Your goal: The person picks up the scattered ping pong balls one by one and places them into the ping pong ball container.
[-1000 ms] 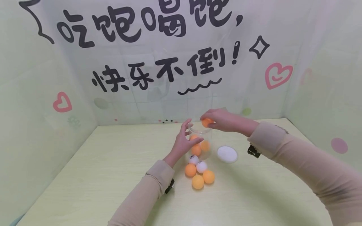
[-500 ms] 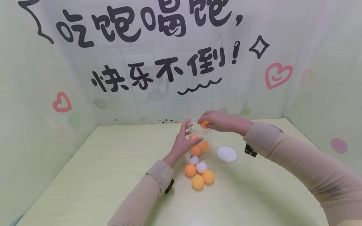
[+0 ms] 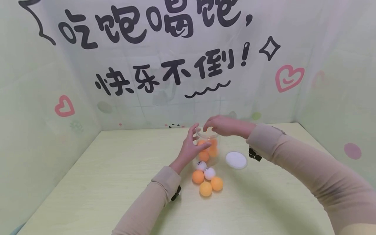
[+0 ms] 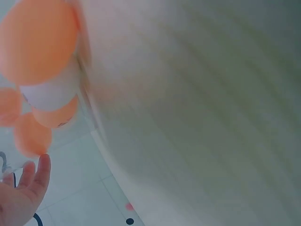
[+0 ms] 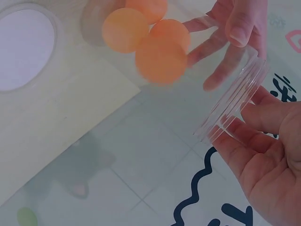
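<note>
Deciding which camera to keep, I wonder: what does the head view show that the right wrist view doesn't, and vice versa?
Only the head view shows two white ping-pong balls and three orange ping-pong balls outside the clear jar, plus both sleeves.

Only the right wrist view shows the jar's ridged rim clearly and the right grip's palm side.

Both show the jar, four orange balls inside, the round white lid and left grip.

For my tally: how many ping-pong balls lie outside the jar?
5: two white balls by the jar, an orange ball left of the front one, two lighter orange balls nearest the camera. The left arm may hide more.
</note>
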Available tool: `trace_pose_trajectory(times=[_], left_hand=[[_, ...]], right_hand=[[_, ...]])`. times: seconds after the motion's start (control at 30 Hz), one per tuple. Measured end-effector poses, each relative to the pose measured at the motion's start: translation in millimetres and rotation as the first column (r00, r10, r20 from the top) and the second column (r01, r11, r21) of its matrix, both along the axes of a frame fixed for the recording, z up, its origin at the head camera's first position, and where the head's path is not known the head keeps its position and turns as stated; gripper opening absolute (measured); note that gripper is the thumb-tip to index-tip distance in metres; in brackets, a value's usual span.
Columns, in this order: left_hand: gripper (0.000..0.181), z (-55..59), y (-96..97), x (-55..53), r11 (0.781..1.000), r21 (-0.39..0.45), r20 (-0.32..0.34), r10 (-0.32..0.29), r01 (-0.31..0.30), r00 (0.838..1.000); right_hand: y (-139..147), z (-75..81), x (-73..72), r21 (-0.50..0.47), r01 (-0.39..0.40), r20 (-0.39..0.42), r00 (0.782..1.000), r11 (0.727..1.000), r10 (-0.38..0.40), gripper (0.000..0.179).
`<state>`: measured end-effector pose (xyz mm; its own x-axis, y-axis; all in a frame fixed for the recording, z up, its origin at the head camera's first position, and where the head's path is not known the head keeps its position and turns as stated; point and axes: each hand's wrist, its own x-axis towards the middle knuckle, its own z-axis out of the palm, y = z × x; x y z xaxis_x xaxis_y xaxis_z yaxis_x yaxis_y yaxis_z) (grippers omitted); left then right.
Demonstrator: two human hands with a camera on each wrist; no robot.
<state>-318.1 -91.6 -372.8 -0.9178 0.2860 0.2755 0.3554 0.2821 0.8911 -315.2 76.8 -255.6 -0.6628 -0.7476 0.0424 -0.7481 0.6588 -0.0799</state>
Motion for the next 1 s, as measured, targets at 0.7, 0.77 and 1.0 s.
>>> trace_pose_trajectory(times=[0.7, 0.77, 1.0], left_hand=[[0.083, 0.0, 0.5, -0.2, 1.000, 0.001, -0.003, -0.002, 0.002, 1.000], [0.084, 0.1, 0.5, 0.0, 1.000, -0.003, -0.009, -0.001, 0.001, 1.000], [0.082, -0.4, -0.8, -0.2, 1.000, -0.011, -0.025, 0.007, -0.007, 1.000]], right_hand=[[9.9, -13.7, 25.4, -0.319, 0.093, -0.219, 0.961, 0.943, -0.169, 0.024], [12.2, -18.9, 30.0, -0.374, 0.066, -0.261, 0.950, 0.925, -0.173, 0.019], [16.5, -42.9, 51.4, -0.413, 0.038, -0.226, 0.964, 0.910, -0.142, 0.014]])
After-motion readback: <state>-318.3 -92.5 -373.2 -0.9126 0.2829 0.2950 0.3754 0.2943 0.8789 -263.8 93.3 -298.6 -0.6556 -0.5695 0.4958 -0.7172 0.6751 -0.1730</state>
